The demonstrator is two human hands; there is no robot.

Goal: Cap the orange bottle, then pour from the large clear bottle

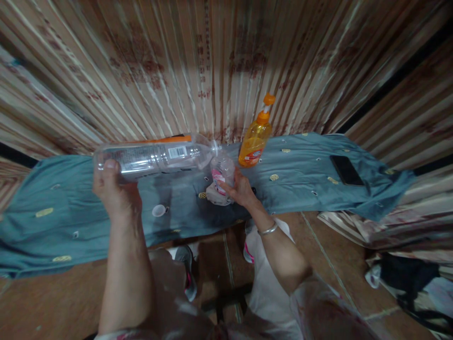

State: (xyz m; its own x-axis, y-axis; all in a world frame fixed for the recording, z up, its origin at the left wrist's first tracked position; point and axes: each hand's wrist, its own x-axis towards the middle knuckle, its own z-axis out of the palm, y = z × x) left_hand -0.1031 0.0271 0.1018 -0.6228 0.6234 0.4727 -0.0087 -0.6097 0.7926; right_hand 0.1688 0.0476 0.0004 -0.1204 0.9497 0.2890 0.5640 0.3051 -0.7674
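My left hand (115, 186) is wrapped round the base of a large clear plastic bottle (152, 158) with an orange-edged label. The bottle lies almost level in the air, its neck pointing right. That mouth is over the top of a small clear bottle (222, 172) with a pink label; whether the two touch I cannot tell. My right hand (242, 190) grips the small bottle from the right side, keeping it roughly upright. A crumpled pale cloth (217, 196) lies by the small bottle's base. Left of it, a small white cap (158, 210) rests on the blue-green cloth (187, 222).
An orange pump bottle (255, 141) stands behind my right hand. Farther right lies a black phone (346, 170). A pleated curtain (170, 71) hangs behind the cloth-covered surface. Dark and pale fabric (406, 278) is heaped on the tiled floor (325, 264) at right.
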